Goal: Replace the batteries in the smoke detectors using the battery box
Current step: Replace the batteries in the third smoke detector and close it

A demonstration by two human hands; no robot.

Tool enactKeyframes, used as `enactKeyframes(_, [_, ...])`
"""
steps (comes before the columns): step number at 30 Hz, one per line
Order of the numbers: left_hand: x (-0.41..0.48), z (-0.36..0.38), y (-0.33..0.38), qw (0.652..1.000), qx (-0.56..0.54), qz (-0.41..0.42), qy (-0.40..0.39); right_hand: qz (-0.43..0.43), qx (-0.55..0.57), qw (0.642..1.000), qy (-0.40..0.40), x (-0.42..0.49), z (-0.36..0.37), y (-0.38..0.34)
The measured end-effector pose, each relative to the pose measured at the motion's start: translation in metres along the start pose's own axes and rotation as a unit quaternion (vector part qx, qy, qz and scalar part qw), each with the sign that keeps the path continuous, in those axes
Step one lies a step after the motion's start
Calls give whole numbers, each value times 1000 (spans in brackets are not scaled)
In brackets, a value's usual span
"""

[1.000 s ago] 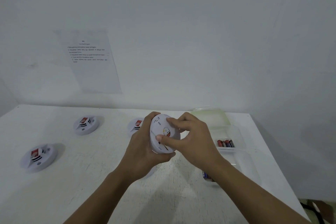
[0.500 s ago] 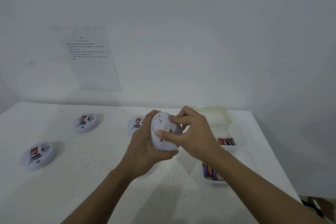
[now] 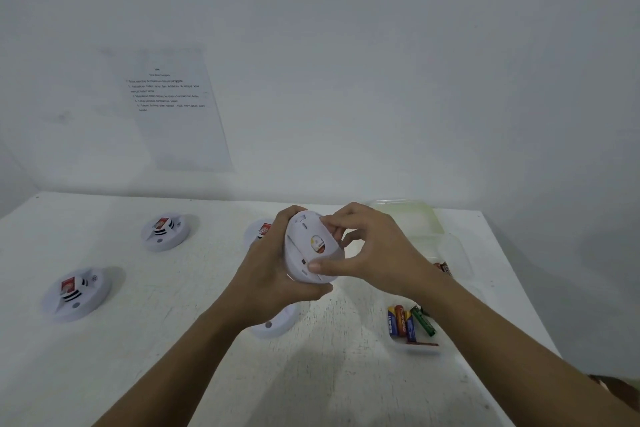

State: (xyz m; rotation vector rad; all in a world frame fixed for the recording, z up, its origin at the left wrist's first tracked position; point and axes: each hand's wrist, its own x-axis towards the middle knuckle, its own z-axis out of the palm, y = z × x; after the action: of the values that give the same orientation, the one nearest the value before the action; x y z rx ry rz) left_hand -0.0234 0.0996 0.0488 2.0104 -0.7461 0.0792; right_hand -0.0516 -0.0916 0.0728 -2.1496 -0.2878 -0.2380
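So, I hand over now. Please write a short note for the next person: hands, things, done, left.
Left hand grips the held detector from its left side; right hand pinches across its face, thumb low, fingers high.
Battery box, lid open, at the right of the table; batteries in its near compartment.
Near-left detector and far-left detector lie on the table.
Done: cannot tell which have new batteries. Left: finish this one, check the others.

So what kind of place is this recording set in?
Probably a staged test station, not a home: a white table against a plain wall, a printed sheet of numbered steps on that wall, and identical smoke detectors laid out.
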Motion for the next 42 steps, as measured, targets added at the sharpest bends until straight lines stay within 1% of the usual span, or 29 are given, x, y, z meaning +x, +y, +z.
enactKeyframes(7, [1, 0, 0, 999, -30, 0, -21, -37, -43, 998, 6, -1, -3, -3])
enactKeyframes(12, [2, 0, 0, 999, -30, 6, -10, -41, -35, 998, 10, 1, -4, 4])
enactKeyframes(14, [4, -2, -1, 1000, -25, 16, -2, -37, -26, 999, 29, 0, -4, 8])
enactKeyframes(17, [6, -5, 1, 999, -22, 37, 6, -38, -3, 996, 79, -7, 0, 11])
enactKeyframes(20, [8, -7, 4, 998, -38, 54, 22, -55, -19, 991, 122, -15, 9, 11])
enactKeyframes(25, [12, -7, 5, 997, -35, 58, 42, -67, -3, 992, 109, -15, 13, 12])
enactKeyframes(29, [13, -4, 0, 997, -28, 55, 46, -106, -16, 984, 145, -12, 12, 17])
enactKeyframes(32, [15, -5, -1, 997, -31, 60, 39, -118, -1, 979, 165, -11, 13, 19])
enactKeyframes(35, [16, -5, 1, 996, -35, 67, 40, -118, -2, 977, 179, -9, 13, 17])
enactKeyframes(38, [17, -2, 2, 996, -45, 60, 57, -98, 19, 978, 182, -6, 14, 17])
enactKeyframes(42, [18, 1, 1, 995, -58, 50, 61, -88, 7, 977, 193, -8, 21, 21])
